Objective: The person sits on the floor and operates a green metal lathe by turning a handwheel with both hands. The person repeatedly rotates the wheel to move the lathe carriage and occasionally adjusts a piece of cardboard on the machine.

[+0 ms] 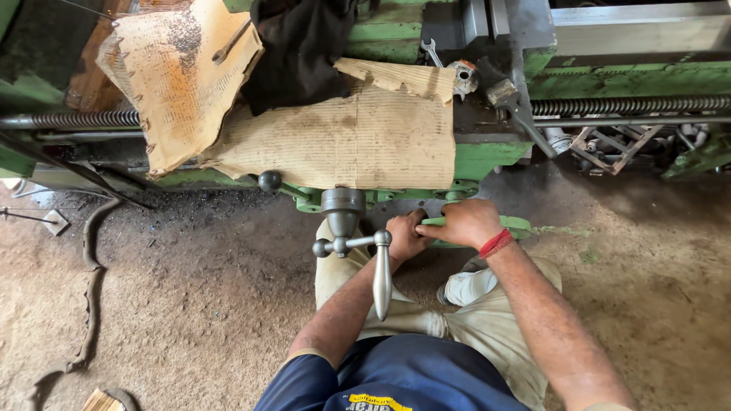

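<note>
Green lever (pixel 512 224) at three o'clock of the steel crank handle (pixel 381 274): right hand (pixel 466 222) and left hand (pixel 405 236) both clench it, doubling leverage.

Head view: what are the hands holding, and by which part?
Both hands, right hand and left hand, grip the green metal lever on the lathe front, near its inner end.

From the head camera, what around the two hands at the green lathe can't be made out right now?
- Head view: the green part that both hands grip; right hand and left hand cover most of it.
- Lathe top under torn brown cardboard sheets and black cloth: hidden.
- Fingertips of both hands: curled out of sight.
- Grey metal crank handle blocks part of the left forearm.
</note>
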